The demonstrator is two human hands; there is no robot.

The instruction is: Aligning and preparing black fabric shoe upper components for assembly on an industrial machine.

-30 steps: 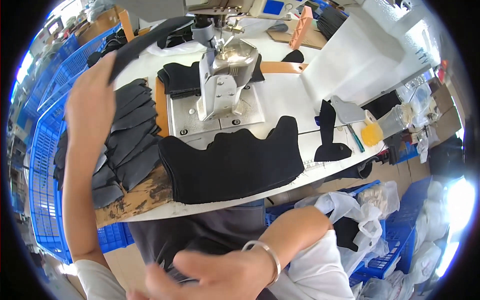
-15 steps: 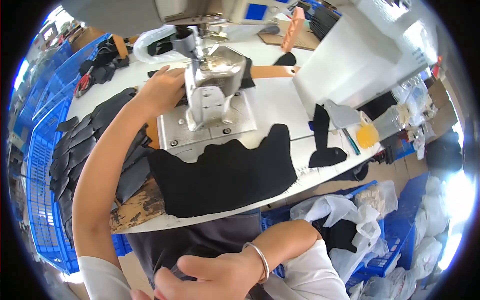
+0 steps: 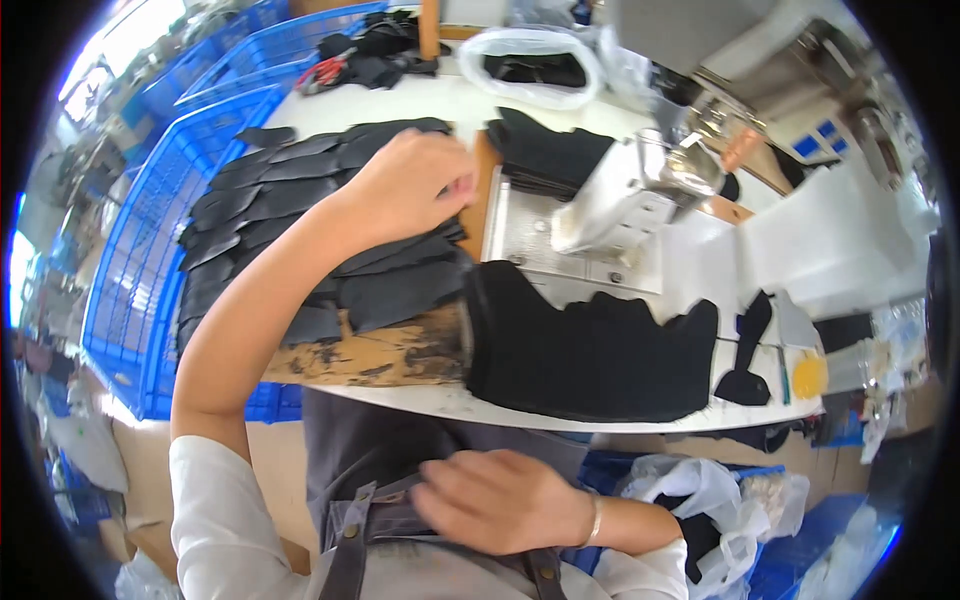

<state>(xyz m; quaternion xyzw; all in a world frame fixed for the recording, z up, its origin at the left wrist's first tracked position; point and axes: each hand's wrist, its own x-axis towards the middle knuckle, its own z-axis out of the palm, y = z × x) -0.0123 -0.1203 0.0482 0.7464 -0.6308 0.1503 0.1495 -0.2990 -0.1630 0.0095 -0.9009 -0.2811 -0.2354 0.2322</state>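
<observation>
Reaching your left hand (image 3: 415,185) across overlapping dark cut pieces (image 3: 270,205), you risked dragging some askew, as they seemed loosely shingled; it was curled, couldn't tell if gripping. Your right hand (image 3: 505,500) hung empty before your apron (image 3: 350,440). Stacked black scalloped panels (image 3: 590,350) lay at the white tabletop's (image 3: 430,97) front edge, likely to slip if bumped; blue plastic crates (image 3: 130,290) stood left

My left arm (image 3: 262,290) reaches forward and rightward from a bent elbow; my left hand (image 3: 415,185) is back uppermost, fingers curled inward. My right forearm (image 3: 637,525) lies across my waist, the right hand (image 3: 508,500) pointing left, fingers loosely extended, blurred.
</observation>
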